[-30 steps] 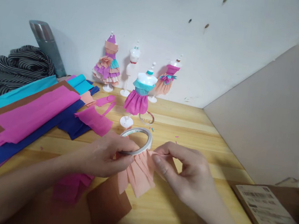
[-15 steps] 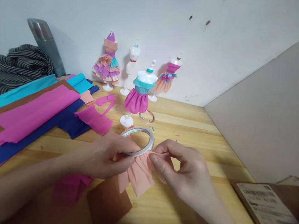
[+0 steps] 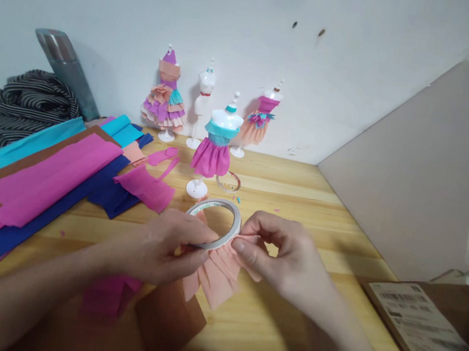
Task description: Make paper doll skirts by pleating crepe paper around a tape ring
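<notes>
My left hand (image 3: 170,244) is closed on a roll of white tape (image 3: 235,221), thumb and fingers pinching its near left side. Gathered peach crepe paper (image 3: 215,278) hangs in pleats from the roll's near edge. At the roll's right side, my right hand (image 3: 286,259) pinches the loose end of this crepe paper between thumb and forefinger. Just beyond the roll stands a small white mannequin (image 3: 226,119) in a turquoise top and magenta skirt. Under the hands lie a brown paper square (image 3: 172,313) and a magenta piece (image 3: 111,296), partly hidden by my left arm.
Several colored crepe sheets (image 3: 59,177) cover the table's left side, before a striped cloth (image 3: 34,99). Three more mannequins stand by the wall, one in a ruffled dress (image 3: 165,101). A ring-shaped roll (image 3: 229,181) lies behind the tape. A labeled cardboard box (image 3: 421,324) is at right.
The peach paper's right end is drawn in closer to the roll, and its pleats look tighter. Both hands keep their grips. The view has shifted slightly.
</notes>
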